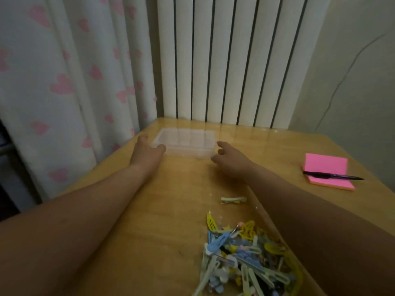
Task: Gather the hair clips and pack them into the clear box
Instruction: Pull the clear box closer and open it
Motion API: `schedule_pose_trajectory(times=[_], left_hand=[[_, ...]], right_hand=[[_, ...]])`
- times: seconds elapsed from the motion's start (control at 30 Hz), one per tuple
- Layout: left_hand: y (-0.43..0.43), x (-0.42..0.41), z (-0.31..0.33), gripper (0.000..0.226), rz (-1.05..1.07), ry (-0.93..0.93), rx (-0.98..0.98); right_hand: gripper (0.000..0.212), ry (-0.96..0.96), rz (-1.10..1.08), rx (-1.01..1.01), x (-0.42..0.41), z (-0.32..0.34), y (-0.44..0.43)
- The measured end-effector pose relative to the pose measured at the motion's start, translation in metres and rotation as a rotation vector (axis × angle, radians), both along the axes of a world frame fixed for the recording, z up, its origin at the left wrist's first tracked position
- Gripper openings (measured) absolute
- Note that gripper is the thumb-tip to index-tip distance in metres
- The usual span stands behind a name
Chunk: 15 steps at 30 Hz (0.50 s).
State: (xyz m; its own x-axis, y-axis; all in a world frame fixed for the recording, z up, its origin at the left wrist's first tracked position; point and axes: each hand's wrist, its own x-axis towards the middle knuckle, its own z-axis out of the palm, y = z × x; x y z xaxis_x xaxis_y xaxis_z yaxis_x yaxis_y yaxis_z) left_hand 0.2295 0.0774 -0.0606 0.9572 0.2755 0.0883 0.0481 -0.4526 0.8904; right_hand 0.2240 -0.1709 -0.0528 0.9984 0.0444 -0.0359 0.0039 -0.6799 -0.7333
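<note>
Reaching forward, the left hand (147, 151) is open at the left end of the clear box (186, 142) and the right hand (227, 160) is open at its right end. The box stands far back on the surface (171, 210), and the hair clips (245, 257) lie piled at the near edge.

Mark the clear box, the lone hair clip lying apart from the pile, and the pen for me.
clear box (185, 139): head view, middle of its top face.
lone hair clip (233, 199): head view, middle of its length.
pen (329, 175): head view, middle of its barrel.
</note>
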Motion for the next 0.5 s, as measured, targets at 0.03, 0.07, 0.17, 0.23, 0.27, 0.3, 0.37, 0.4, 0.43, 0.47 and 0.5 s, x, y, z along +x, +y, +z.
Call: schedule_pose_trajectory(times=[0.03, 0.07, 0.17, 0.23, 0.27, 0.3, 0.37, 0.4, 0.43, 0.47, 0.5], left_hand=[[0.0, 0.003, 0.001, 0.076, -0.04, 0.027, 0.005], [-0.003, 0.004, 0.002, 0.075, -0.073, 0.038, 0.026], [-0.022, -0.004, 0.003, 0.067, -0.15, 0.015, 0.075], [-0.039, -0.018, 0.001, 0.063, -0.231, -0.002, 0.103], [-0.048, -0.027, 0.0, 0.062, -0.276, -0.012, 0.123], [-0.057, -0.037, -0.003, 0.06, -0.318, -0.024, 0.146], [-0.073, -0.06, -0.007, 0.059, -0.385, -0.051, 0.198], [-0.078, -0.072, -0.009, 0.059, -0.411, -0.065, 0.224], [-0.082, -0.084, -0.01, 0.058, -0.433, -0.074, 0.241], [-0.083, -0.097, -0.01, 0.056, -0.454, -0.077, 0.247], [-0.083, -0.108, -0.01, 0.055, -0.476, -0.075, 0.239]], right_hand=[[0.071, 0.015, 0.023, -0.004, 0.006, 0.0, 0.0], [0.073, 0.021, 0.035, -0.007, 0.01, -0.001, -0.001], [0.069, -0.013, -0.015, -0.014, 0.0, 0.0, -0.023], [0.063, -0.059, -0.084, -0.045, -0.026, 0.005, -0.049], [0.06, -0.078, -0.114, -0.058, -0.044, 0.007, -0.062], [0.058, -0.083, -0.142, -0.06, -0.066, 0.008, -0.074], [0.057, -0.11, -0.185, -0.053, -0.11, 0.005, -0.092], [0.057, -0.13, -0.201, -0.051, -0.13, 0.002, -0.098], [0.058, -0.142, -0.217, -0.055, -0.149, -0.001, -0.103], [0.059, -0.147, -0.234, -0.062, -0.165, -0.004, -0.105], [0.06, -0.149, -0.252, -0.074, -0.18, -0.006, -0.107]])
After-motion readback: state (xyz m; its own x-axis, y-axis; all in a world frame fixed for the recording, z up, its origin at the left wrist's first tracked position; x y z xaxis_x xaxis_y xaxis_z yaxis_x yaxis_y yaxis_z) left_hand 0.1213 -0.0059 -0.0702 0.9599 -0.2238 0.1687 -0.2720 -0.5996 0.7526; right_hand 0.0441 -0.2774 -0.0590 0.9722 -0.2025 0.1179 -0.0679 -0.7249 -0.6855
